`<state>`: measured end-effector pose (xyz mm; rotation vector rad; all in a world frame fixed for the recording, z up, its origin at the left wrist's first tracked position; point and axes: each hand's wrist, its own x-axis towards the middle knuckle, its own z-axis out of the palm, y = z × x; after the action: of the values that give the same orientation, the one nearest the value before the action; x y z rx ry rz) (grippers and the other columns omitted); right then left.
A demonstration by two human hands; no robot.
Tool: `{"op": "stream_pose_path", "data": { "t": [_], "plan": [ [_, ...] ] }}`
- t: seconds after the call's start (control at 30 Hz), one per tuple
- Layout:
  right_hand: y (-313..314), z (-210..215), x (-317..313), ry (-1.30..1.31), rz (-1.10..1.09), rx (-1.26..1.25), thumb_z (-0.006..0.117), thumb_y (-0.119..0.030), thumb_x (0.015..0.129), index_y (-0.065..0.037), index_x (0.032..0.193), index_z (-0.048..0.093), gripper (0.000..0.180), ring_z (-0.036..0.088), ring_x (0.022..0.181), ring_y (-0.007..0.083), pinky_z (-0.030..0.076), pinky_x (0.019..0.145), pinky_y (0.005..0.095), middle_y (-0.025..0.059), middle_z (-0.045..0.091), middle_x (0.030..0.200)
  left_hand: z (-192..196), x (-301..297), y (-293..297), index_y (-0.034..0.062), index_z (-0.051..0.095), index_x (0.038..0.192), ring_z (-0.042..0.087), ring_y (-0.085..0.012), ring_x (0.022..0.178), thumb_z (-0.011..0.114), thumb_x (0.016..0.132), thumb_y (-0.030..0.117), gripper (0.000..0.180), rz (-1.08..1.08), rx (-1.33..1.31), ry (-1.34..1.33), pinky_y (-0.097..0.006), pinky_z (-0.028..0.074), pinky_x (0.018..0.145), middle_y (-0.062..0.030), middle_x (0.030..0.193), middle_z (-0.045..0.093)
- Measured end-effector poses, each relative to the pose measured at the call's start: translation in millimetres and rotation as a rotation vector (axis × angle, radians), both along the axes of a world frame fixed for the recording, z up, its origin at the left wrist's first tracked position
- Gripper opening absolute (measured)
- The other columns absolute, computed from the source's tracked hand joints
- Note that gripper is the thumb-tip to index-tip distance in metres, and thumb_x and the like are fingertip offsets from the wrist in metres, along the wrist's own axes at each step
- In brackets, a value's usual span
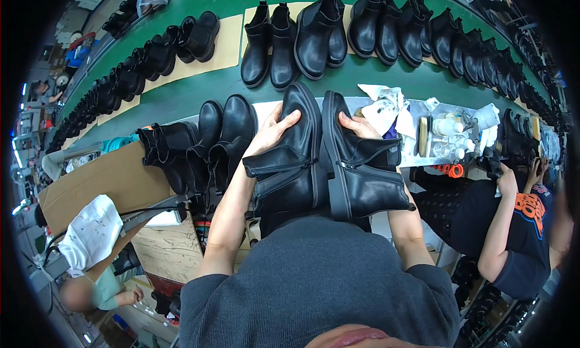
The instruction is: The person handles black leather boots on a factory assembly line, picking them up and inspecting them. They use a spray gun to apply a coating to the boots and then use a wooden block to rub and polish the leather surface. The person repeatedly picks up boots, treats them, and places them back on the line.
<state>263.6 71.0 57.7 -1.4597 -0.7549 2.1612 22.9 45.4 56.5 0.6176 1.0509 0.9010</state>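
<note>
Two black leather ankle boots with side zips are held up in front of me, toes pointing away and soles facing each other. My left hand (275, 130) grips the left boot (289, 182), its thumb on the upper near the toe. Around the right boot (365, 188) my right hand (360, 125) is closed, the thumb likewise near the toe and the other fingers partly hidden. Both zips appear at least partly undone, with the shaft flaps spread. Several more black boots (232, 130) stand or lie just left of my left forearm.
Rows of black boots (314, 37) line a green work surface (254, 97) on tan sheets. At right are a stained white cloth (385, 109), plastic bottles (447, 125) and a co-worker (513, 239). Leftward are cardboard (106, 185), another white cloth (93, 233) and another person (99, 293).
</note>
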Motion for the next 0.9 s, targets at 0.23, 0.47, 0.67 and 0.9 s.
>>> {"op": "stream_pose_path", "data": {
  "t": [0.23, 0.47, 0.67, 0.9],
  "plan": [
    [-11.8, 20.1, 3.9, 0.248, -0.072, 0.003, 0.062, -0.04, 0.089, 0.004, 0.108, 0.058, 0.048, 0.064, 0.071, 0.0152, 0.051, 0.063, 0.0266, 0.0093, 0.066, 0.091, 29.7, 4.5, -11.8, -0.0008, 0.04, 0.133, 0.059, -0.0293, 0.105, 0.053, 0.089, 0.053, 0.071, -0.001, -0.163, -0.803, -0.04, 0.049, 0.091, -0.0185, 0.121, 0.054],
    [-9.0, 62.2, -2.1, 0.297, -0.385, 0.109, 0.061, -0.041, 0.089, 0.002, 0.104, 0.061, 0.046, 0.064, 0.069, 0.0155, 0.051, 0.061, 0.0265, 0.0083, 0.066, 0.088, 53.2, -4.2, -5.5, 0.0003, 0.037, 0.135, 0.059, -0.0298, 0.104, 0.048, 0.09, 0.053, 0.07, 0.078, -0.104, -0.797, -0.04, 0.05, 0.088, -0.0163, 0.123, 0.053],
    [23.9, 24.1, 17.4, 0.081, 0.042, 0.288, 0.063, -0.031, 0.089, 0.001, 0.128, 0.048, 0.052, 0.06, 0.077, 0.0082, 0.05, 0.066, 0.0227, 0.0048, 0.062, 0.097, 28.7, -22.0, 9.8, 0.0008, 0.036, 0.136, 0.055, -0.0091, 0.098, 0.058, 0.093, 0.024, 0.053, 0.091, 0.232, -0.102, -0.024, 0.048, 0.084, -0.0057, 0.118, 0.054],
    [1.1, 48.6, -4.2, 0.162, 0.32, 0.216, 0.059, -0.034, 0.092, 0.001, 0.131, 0.044, 0.054, 0.06, 0.088, 0.0105, 0.049, 0.076, 0.0241, 0.0063, 0.061, 0.105, 63.6, -6.1, -24.9, 0.0028, 0.046, 0.125, 0.06, -0.0132, 0.092, 0.058, 0.092, 0.025, 0.041, 0.139, -0.257, -0.423, -0.026, 0.052, 0.079, -0.0071, 0.109, 0.059]
  ]
}}
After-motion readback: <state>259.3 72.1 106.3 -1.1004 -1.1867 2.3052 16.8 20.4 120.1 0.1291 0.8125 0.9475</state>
